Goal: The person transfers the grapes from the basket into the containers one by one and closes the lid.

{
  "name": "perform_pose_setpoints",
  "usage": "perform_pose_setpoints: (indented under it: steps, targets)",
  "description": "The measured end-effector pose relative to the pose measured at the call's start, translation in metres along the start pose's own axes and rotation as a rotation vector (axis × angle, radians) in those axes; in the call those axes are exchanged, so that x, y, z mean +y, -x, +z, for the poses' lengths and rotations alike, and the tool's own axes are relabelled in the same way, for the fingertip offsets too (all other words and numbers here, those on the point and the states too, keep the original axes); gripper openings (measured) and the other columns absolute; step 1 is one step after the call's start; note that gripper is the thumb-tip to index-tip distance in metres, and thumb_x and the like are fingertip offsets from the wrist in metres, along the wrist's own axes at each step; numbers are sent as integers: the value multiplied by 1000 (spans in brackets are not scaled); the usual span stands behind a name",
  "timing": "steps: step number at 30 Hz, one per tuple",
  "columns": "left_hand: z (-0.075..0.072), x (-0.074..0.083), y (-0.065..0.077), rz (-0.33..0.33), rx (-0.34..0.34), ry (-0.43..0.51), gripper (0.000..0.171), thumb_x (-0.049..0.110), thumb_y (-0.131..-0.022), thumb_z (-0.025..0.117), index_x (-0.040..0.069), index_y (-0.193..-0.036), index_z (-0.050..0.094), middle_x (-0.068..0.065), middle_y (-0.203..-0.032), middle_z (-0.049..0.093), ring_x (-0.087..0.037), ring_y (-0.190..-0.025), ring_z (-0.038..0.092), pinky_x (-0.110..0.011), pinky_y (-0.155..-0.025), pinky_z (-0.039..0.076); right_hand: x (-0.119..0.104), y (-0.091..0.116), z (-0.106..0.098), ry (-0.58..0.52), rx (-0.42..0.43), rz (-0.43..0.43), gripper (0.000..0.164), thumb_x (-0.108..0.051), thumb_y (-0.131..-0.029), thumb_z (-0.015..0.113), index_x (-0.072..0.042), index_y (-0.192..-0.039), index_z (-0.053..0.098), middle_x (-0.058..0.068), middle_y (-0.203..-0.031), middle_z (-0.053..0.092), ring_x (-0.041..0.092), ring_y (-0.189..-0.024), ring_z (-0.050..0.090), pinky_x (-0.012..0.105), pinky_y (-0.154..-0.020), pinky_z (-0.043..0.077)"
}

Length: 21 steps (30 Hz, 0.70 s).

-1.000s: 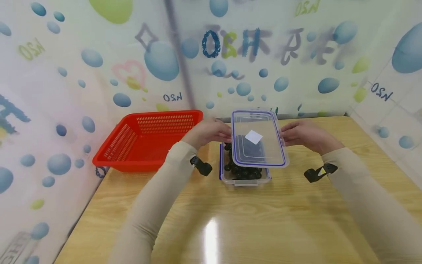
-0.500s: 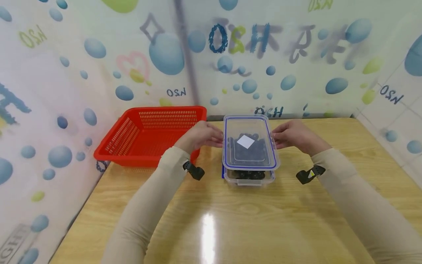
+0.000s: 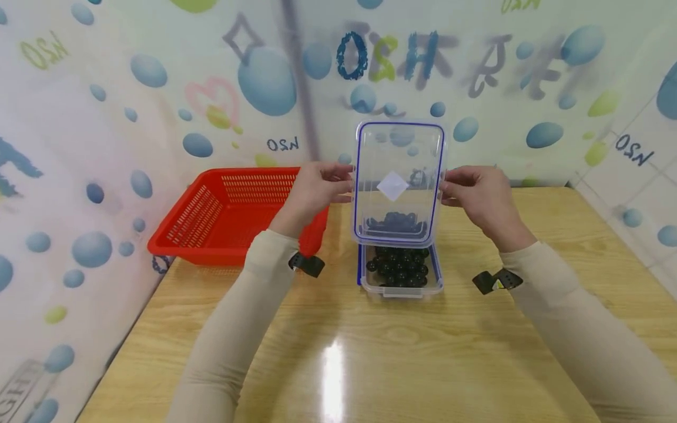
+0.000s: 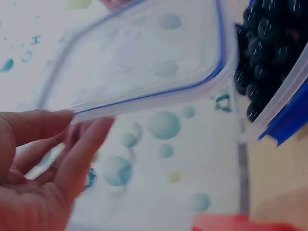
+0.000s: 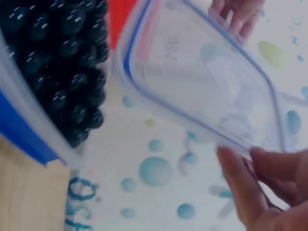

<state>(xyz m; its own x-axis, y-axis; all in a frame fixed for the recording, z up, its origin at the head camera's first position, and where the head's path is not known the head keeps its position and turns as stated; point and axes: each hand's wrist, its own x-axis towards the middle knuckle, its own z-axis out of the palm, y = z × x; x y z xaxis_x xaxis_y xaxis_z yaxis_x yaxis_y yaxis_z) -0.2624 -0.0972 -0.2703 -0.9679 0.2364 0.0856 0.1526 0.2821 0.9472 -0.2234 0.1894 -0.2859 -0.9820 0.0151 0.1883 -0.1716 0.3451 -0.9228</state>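
Observation:
A clear plastic lid (image 3: 399, 158) with a blue seal and a white diamond label stands tilted up between both hands. My left hand (image 3: 317, 191) pinches its left edge; in the left wrist view the thumb and fingers (image 4: 89, 144) meet at the rim. On the opposite edge my right hand (image 3: 483, 197) pinches the lid between thumb and fingers (image 5: 240, 185). Below and behind the lid, a clear food container (image 3: 402, 291) with blue side clips sits on the table. It holds a pile of shiny, dark round fruit like grapes (image 3: 399, 269), partly seen through the lid.
A red plastic basket (image 3: 195, 257) with slotted walls stands on the table to the left, its right end partly behind my left hand. The wooden table (image 3: 402, 358) meets a wall covering (image 3: 476, 70) with blue bubble prints at the back.
The lid lay low over the container half a second ago; now both hands have raised it and tipped it nearly upright, exposing the dark fruit at the near end.

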Motion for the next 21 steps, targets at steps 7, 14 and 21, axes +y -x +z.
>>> perform_pose_setpoints:
  steps: [7,14,21]
  targets:
    - [9,-2,6,500,215,-189,16,2,-90,70,3,-106,75,-1,-100,66,-12,-95,59,-25,-86,49,-4,11,8,-544,190,-194,19,4,-89,68,13,-106,70,12,-94,71,18,-84,72,28,-79,55]
    - [24,-21,7,755,223,-126,5,-6,-87,70,-3,-90,72,-8,-97,63,-19,-91,62,-34,-81,56,4,18,10,-996,134,-117,23,-3,-96,60,8,-114,68,16,-112,69,24,-109,65,34,-95,46]
    - [27,-32,5,878,233,-237,5,-6,-86,70,-3,-90,72,-9,-97,63,-18,-91,63,-30,-83,55,8,18,-3,-1213,11,113,20,-1,-94,63,8,-111,68,17,-115,67,23,-105,66,34,-94,46]
